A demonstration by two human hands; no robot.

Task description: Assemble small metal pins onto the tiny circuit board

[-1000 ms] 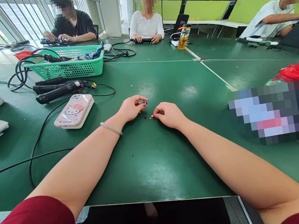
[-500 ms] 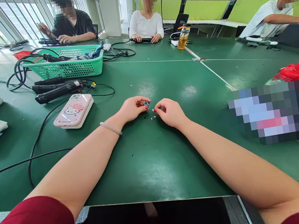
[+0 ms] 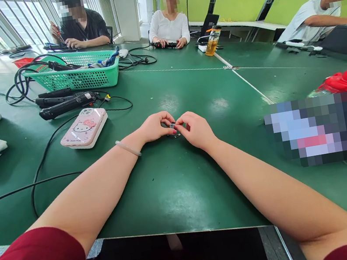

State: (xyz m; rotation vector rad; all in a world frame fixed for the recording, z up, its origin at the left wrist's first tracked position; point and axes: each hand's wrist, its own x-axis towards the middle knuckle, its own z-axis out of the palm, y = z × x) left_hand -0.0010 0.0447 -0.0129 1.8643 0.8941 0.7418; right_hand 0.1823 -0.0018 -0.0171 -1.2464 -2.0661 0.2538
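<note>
a: how are the hands?

b: the left hand (image 3: 157, 126) has thumb and fingers closed round one small part (image 3: 172, 126), just above the table (image 3: 177, 191). the right hand (image 3: 198, 128) is drawn to a pinch at its right side; whether it grips a piece of its own i can't tell

a: what might go wrong?

b: the part is tiny and only fingertips have it, so i'd say uneven pressure could make it spring loose. a dropped bit would be hard to find, and a sideways nudge could knock the one flat piece (image 3: 177, 135) lying just on the near side of the fingers

a: and further out, counted?

b: left of the hands, one pink case (image 3: 84, 128); beyond it at least two black handles (image 3: 66, 107), partly overlapping, then one green basket (image 3: 80, 80). far and to the right, one bottle (image 3: 212, 42). along the far side and right, three people: one in black (image 3: 90, 28), two in white (image 3: 168, 28)
</note>
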